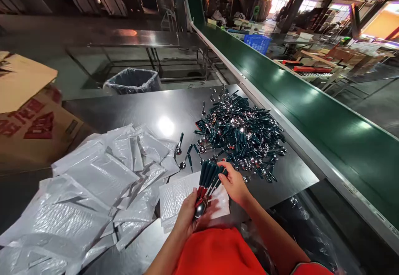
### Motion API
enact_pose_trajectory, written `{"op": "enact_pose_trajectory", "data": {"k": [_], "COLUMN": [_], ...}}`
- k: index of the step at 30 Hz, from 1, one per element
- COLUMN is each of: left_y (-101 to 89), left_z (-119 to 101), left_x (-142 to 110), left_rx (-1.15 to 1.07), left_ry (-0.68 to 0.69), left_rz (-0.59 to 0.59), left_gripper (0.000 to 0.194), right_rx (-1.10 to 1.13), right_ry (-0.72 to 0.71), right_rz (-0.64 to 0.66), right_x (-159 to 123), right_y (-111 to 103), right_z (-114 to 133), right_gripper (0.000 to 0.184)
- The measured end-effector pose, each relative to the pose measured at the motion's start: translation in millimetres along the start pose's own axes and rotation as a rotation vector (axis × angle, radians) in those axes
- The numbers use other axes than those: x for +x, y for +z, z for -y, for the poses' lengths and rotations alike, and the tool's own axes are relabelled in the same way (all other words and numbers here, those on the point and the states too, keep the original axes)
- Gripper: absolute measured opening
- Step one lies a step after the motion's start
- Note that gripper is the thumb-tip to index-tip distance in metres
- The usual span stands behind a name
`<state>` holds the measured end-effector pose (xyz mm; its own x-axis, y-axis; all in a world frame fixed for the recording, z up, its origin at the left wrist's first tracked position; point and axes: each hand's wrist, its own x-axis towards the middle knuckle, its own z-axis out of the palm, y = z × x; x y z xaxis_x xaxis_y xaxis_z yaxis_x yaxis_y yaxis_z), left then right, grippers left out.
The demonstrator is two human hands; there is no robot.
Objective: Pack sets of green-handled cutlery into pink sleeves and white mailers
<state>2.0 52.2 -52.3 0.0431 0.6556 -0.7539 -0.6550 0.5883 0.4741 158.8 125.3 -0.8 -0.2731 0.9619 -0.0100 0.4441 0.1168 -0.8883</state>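
My left hand point(187, 213) grips the lower end of a bundle of dark green-handled steel spoons point(207, 183), with a steel spoon bowl showing at its thumb. My right hand point(234, 183) holds the handles higher up. Under both hands lies a white bubble-lined mailer point(179, 198). A large loose heap of matching spoons point(240, 133) spreads across the dark steel table point(134, 112), just beyond my right hand. A few stray spoons point(183, 154) lie at the heap's left side. Further left, a pile of white bubble mailers point(93, 183) covers the table.
A green conveyor belt point(280, 87) with a white side rail runs along the table's right edge. Flattened cardboard point(31, 117) lies at the left. A lined bin point(132, 81) and a steel table stand behind. A blue crate point(257, 43) sits beyond the belt.
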Motion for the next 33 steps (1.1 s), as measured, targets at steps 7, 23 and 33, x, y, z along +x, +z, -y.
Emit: {"op": "enact_pose_trajectory", "data": {"k": [7, 23, 33], "left_y": [-17.7, -40.3, -75.8], "left_z": [4.7, -14.0, -40.8], "left_x": [2.7, 16.7, 37.0], "left_rx": [0.024, -0.023, -0.343], "left_ry": [0.112, 0.359, 0.188], "left_rz": [0.076, -0.001, -0.087], "left_gripper": [0.065, 0.051, 0.032], "right_rx": [-0.02, -0.374, -1.115], "right_ry": [0.025, -0.035, -0.498], "right_rz": [-0.221, -0.166, 0.461], "right_x": [2.9, 22.0, 107.1], "right_y": [-4.8, -7.6, 54.5], "right_z": [4.2, -10.6, -27.1], "right_gripper": [0.036, 0.025, 0.022]}}
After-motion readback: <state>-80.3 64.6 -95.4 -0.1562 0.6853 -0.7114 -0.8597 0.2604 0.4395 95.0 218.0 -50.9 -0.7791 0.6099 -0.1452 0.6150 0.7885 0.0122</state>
